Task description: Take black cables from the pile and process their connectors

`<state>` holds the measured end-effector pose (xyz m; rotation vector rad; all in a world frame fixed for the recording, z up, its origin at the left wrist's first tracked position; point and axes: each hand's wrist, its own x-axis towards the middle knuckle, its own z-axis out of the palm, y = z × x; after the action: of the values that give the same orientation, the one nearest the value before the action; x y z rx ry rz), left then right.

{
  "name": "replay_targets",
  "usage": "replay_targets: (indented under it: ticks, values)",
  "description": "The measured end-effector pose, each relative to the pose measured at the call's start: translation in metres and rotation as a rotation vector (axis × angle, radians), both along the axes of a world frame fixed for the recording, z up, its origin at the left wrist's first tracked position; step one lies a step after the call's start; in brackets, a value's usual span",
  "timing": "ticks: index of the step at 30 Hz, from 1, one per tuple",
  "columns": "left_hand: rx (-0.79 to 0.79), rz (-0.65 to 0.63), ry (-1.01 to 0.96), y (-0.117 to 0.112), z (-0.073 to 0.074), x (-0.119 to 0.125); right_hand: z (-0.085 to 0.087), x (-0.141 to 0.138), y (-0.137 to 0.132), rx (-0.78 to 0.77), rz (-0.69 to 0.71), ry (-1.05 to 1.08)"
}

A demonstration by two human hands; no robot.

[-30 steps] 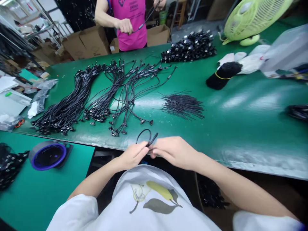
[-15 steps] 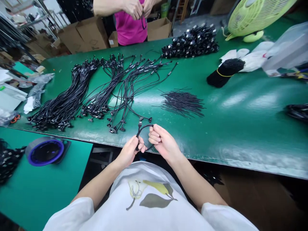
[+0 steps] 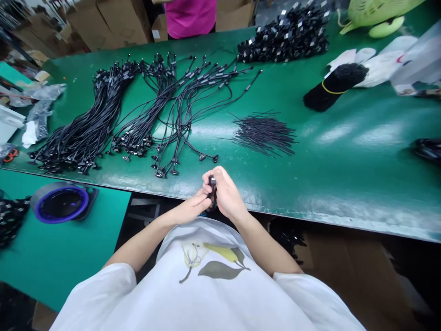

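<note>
My left hand [image 3: 193, 207] and my right hand [image 3: 223, 193] meet at the near edge of the green table [image 3: 344, 184], both closed round a short black cable [image 3: 212, 191] folded into a small bundle between them. Only a bit of the cable shows between the fingers. Just beyond my hands lie loose black cables [image 3: 179, 115] fanned out on the table, and a thick bunch of the same cables [image 3: 82, 128] further left. A pile of thin black ties [image 3: 263, 133] lies to the right of them.
A heap of bundled cables [image 3: 285, 37] sits at the far edge, near a person in a pink shirt [image 3: 189, 16]. A black tie bundle with a yellow band [image 3: 332, 87], white bags [image 3: 379, 64], a green fan [image 3: 379, 18] and a tape roll [image 3: 58, 202] stand around.
The cable loop I held open between my hands is now folded tight and squeezed between both hands. The hands have closed together. The view has tilted down.
</note>
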<state>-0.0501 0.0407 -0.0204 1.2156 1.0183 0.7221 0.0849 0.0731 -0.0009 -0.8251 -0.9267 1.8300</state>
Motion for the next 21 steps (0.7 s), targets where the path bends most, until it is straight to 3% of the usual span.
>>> replay_targets:
  ticks: [3,6,11,14,17,19,21]
  values:
    - [-0.281,0.034,-0.243,-0.004,0.002,0.011,0.008,-0.002,0.006,-0.042,0.007,0.103]
    - [-0.514,0.048,-0.469,-0.007,0.012,0.022,0.018,0.003,0.015,-0.129,0.100,0.139]
    - [-0.553,0.152,-0.584,-0.007,0.027,0.032,0.024,0.008,0.032,-0.208,0.114,0.192]
    - [-0.499,0.146,-0.559,-0.007,0.026,0.034,0.021,0.007,0.036,-0.115,0.139,0.133]
    - [-0.436,0.166,-0.471,-0.007,0.020,0.029,0.016,0.018,0.036,0.196,0.105,-0.139]
    - [-0.422,0.207,-0.417,-0.005,0.017,0.023,0.014,0.032,0.037,0.578,-0.037,-0.427]
    - [-0.414,0.195,-0.355,-0.002,0.016,0.016,0.014,0.048,0.036,1.047,-0.073,-0.703]
